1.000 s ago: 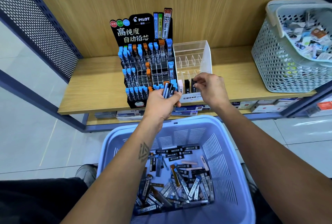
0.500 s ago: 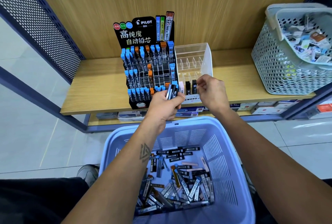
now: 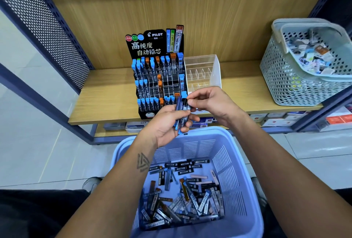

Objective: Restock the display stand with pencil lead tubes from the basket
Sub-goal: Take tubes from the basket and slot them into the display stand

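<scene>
Left hand (image 3: 167,123), centre of frame: fingers curled round a small bundle of pencil lead tubes (image 3: 182,115), held roughly upright, slightly tilted, above the far rim of the lavender basket (image 3: 245,180).

Right hand (image 3: 211,104), just right of the left: thumb and forefinger pinch the top end of one tube in the bundle; remaining fingers loosely curled. The two hands nearly touch at the bundle.

Lavender basket, lower centre: many more lead tubes (image 3: 182,197) lie loose and jumbled on its bottom, black, grey, blue and orange ends mixed.

Black display stand (image 3: 158,77), centre, on the wooden shelf (image 3: 106,96), directly behind the hands. Header reads PILOT. Left columns filled with blue-capped tubes, a few orange-capped; several middle and right compartments show no tubes.

Clear acrylic stand (image 3: 203,71) touching or just beside the black stand's right side; its lower front is hidden by the right hand.

Pale green perforated basket (image 3: 282,77), right edge of frame, on the same shelf, holds small packaged items; cannot tell what they are.

Lower shelf under the wooden one: flat boxes (image 3: 274,118), labels unreadable.
</scene>
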Motion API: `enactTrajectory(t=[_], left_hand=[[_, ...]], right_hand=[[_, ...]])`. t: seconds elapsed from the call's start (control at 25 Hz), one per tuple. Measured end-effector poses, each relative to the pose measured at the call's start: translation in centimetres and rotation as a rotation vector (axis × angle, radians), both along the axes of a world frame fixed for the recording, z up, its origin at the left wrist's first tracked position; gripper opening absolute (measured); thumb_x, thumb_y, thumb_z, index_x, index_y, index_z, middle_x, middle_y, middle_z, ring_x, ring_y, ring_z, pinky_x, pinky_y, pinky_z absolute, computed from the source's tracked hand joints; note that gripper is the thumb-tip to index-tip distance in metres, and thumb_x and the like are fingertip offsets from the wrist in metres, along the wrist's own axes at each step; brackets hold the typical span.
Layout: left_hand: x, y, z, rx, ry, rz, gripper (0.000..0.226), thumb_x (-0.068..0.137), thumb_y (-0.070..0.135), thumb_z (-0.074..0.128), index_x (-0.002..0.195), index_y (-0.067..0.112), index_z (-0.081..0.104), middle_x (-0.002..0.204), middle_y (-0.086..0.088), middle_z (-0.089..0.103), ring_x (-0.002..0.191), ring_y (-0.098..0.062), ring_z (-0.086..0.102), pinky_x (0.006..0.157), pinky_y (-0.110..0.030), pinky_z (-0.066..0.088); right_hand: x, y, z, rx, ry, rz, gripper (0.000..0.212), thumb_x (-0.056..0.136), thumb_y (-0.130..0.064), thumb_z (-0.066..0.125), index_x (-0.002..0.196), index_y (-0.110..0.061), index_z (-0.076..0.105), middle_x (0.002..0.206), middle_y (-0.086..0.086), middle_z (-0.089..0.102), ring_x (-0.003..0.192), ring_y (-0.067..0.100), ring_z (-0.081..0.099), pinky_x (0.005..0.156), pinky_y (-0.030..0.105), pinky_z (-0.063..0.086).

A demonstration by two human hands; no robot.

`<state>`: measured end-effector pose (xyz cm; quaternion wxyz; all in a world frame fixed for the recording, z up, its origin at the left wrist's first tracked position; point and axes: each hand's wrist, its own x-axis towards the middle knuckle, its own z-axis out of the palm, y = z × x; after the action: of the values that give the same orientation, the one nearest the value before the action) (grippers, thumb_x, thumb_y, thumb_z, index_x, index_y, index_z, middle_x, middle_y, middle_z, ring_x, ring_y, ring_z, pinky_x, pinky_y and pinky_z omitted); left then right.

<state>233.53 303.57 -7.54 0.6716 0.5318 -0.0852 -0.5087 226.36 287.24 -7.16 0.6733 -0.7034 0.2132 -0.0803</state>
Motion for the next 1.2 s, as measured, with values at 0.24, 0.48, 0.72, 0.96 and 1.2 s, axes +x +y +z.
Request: enactTrajectory(t=[0.24,0.48,0.72,0.96,1.2], left_hand=[[0.2,-0.2,-0.4,0.079,-0.068,0.071,0.003,0.101,-0.001,0.052,0.102,0.000,0.055,0.082,-0.021,0.068,0.047,-0.013,0.039,0.038,-0.019,0.025],[0.2,-1.6,-0.8,0.137,-0.229,0.182,0.013,0.095,-0.008,0.060,0.103,0.003,0.057,0.075,-0.012,0.061,0.045,-0.011,0.035,0.039,-0.021,0.025],[0.3,-2.2,-1.0,0.248,-0.533,0.211,0.024,0.088,-0.005,0.072,0.090,0.016,0.060,0.065,0.004,0.053,0.042,-0.004,0.041,0.049,-0.025,0.035],[0.0,-2.7,-1.5,0.236,-0.592,0.227,0.028,0.087,-0.003,0.074,0.088,0.022,0.062,0.069,0.010,0.061,0.045,0.001,0.047,0.051,-0.021,0.039],[-0.7,-3.3,-1.9,0.242,-0.527,0.219,0.023,0.088,0.000,0.074,0.088,0.019,0.062,0.068,0.009,0.061,0.046,-0.007,0.043,0.048,-0.022,0.037]], right_hand=[[-0.5,-0.8,0.3,0.095,-0.067,-0.158,0.015,0.080,0.004,0.078,0.092,-0.003,0.071,0.075,0.014,0.072,0.065,0.018,0.068,0.062,0.022,0.056],[-1.4,-2.3,-0.3,0.290,-0.090,-0.135,0.025,0.083,0.013,0.069,0.105,0.003,0.070,0.090,0.020,0.074,0.083,0.028,0.073,0.083,0.031,0.061],[-1.8,-2.7,-1.4,0.289,-0.097,-0.105,0.032,0.082,0.018,0.066,0.111,0.005,0.070,0.101,0.021,0.074,0.091,0.029,0.073,0.085,0.032,0.060],[-1.8,-2.9,-2.0,0.399,-0.123,-0.118,0.035,0.082,0.015,0.066,0.116,0.005,0.067,0.105,0.022,0.073,0.097,0.030,0.072,0.086,0.031,0.059],[-1.1,-2.8,-2.0,0.315,-0.111,-0.284,0.024,0.083,0.008,0.072,0.106,0.001,0.071,0.088,0.016,0.075,0.078,0.022,0.073,0.075,0.029,0.060]])
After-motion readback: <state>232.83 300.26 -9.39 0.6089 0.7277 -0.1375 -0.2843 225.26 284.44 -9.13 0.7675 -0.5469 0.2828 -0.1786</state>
